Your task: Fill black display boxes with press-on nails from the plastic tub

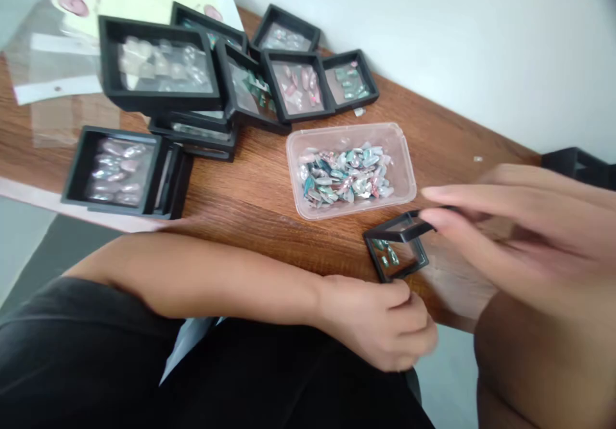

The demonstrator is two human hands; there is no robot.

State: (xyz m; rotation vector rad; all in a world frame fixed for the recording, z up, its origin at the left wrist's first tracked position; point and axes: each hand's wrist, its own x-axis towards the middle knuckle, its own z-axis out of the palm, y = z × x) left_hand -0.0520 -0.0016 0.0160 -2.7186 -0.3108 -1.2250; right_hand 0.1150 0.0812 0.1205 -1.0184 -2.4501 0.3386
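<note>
A small black-framed display box (373,254) with clear film panes stands partly open near the table's front edge. Green press-on nails (392,254) lie inside it. My right hand (524,236) pinches the raised lid (407,227) of this box between thumb and fingertips. Just below the box's lower corner is my left hand (385,326), its fingers curled in; whatever they may hold is hidden. Behind the box, a clear plastic tub (292,159) holds a heap of loose press-on nails (346,176) in green, white, pink and silver.
Several black display boxes with nails, such as one with pink nails (298,118), are stacked at the back left. Another box (72,182) stands at the left edge. Printed cards (139,6) and clear bags lie behind. A white wall (433,31) bounds the table (235,192).
</note>
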